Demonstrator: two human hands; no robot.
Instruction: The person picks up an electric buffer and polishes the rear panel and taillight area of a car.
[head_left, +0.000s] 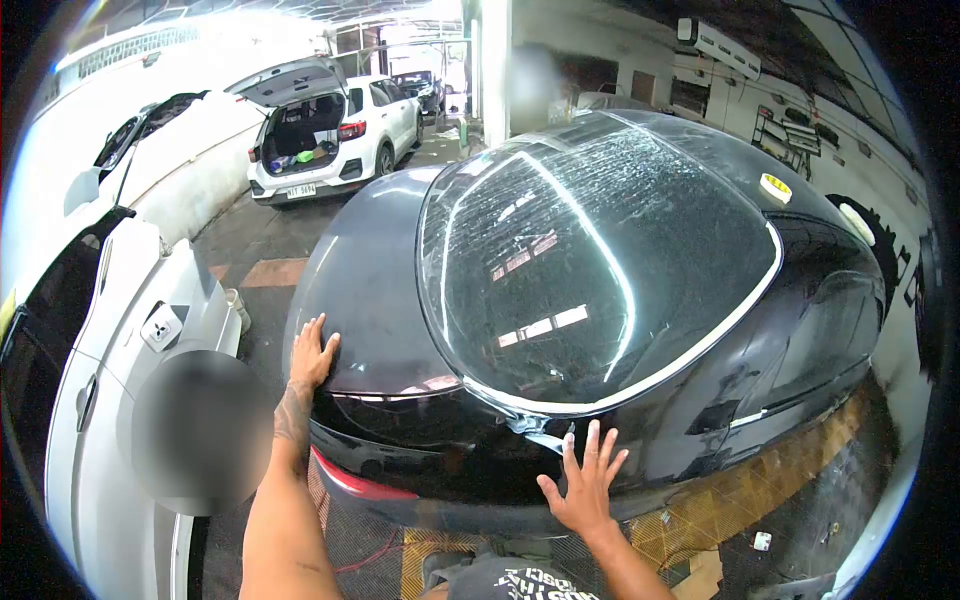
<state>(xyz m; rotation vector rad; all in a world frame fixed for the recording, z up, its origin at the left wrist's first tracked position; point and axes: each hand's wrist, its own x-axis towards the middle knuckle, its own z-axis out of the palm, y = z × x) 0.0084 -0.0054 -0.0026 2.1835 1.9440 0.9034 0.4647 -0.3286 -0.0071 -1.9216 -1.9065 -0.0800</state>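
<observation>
A dark car (pixel 385 260) fills the middle of the head view, its rear end nearest me. My left hand (pixel 313 352) lies on the edge of the trunk lid, fingers stretched out and holding nothing. My right hand (pixel 585 480) is spread open over the rear side panel; whether the palm touches it I cannot tell. Just beyond those fingertips is a pale grey-blue patch (pixel 530 426) below the corner of the rear window (pixel 560 290). White tape (pixel 690 365) runs along that window's lower edge. The glass looks dusty and streaked. A red tail light (pixel 360 478) sits below my left hand.
A roll of yellow tape (pixel 776 188) rests on the car's far side. Left of me stands a white vehicle (pixel 85 440), close to a blurred round area. Behind is a white car (pixel 350 150) with its tailgate up. Cardboard (pixel 700 575) and a red cord lie on the floor.
</observation>
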